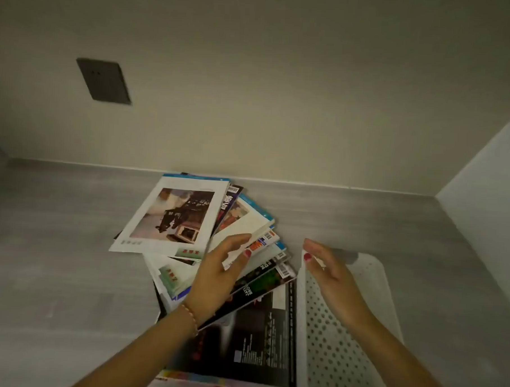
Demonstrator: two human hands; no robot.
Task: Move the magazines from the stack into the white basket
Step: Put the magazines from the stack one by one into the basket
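head view: the step in hand looks like the reach for the next magazine. the stack of magazines [217,235] lies fanned out on the grey counter [55,257], left of centre and running from the far wall toward the near edge. the white basket [370,274] sits just right of it, near the right side, and its perforated left wall stands right beside the stack's right edge. a dark-covered magazine [259,339] lies at the near end, just left of the basket's wall; whether it lies on the counter or in some part of the basket i cannot tell.

the left hand [218,276] is over the middle of the fan, fingers spread and lightly curled, thumb reaching toward the edge of a pale cover [246,225]. it appears to touch the covers below, but it has not closed on one, so it holds nothing that i can make out. the right hand [332,275] hovers over the basket's far left corner, open and relaxed, fingers loosely together, and is empty; whether it brushes the rim i cannot tell.

most of the stack is not yet in the basket, so the task is probably early or midway. the next move calls for the left hand to pinch one loose cover, peel it free without dragging its neighbours, and pass it right over the wall, where the right hand may steady it.
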